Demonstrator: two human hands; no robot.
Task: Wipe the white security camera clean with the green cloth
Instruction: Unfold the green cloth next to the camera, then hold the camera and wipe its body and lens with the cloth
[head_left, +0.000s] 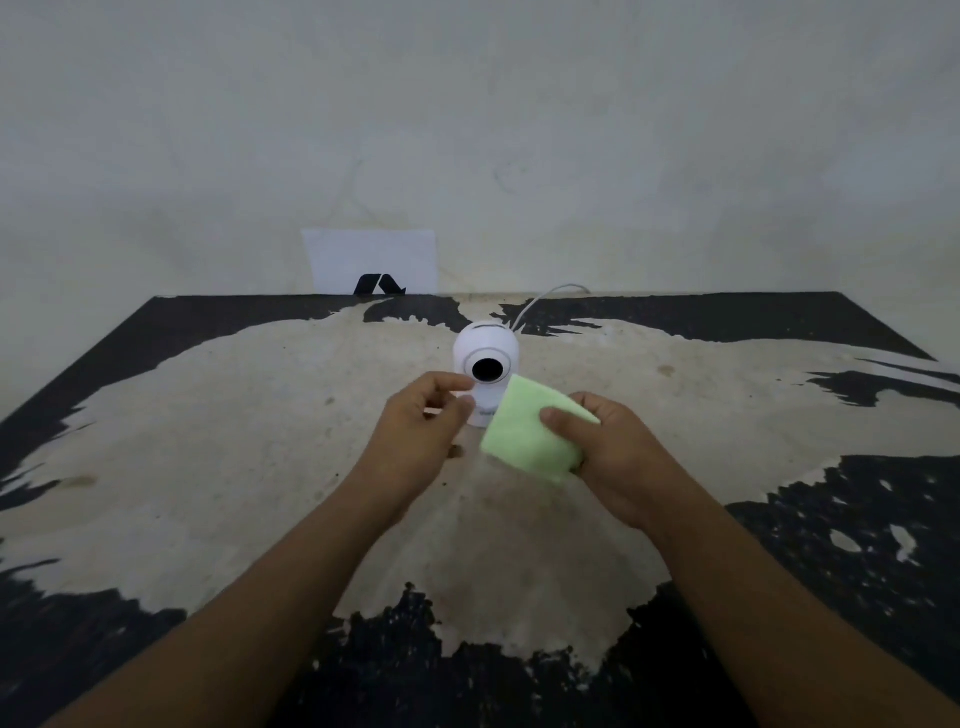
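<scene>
The white security camera (487, 348) stands upright near the middle of the table, its black round lens facing me. My left hand (421, 426) is just left of and in front of its base, fingers curled with the fingertips close to the camera body; whether they touch it is unclear. My right hand (613, 452) holds the folded green cloth (524, 431), thumb on top. The cloth's upper corner sits against the camera's lower right side.
The table (208, 415) has worn black paint with a large bare pale patch. A white cable (545, 299) runs from the camera's back toward the wall. A white sheet of paper (371, 260) with a black mark leans against the wall at the table's far edge.
</scene>
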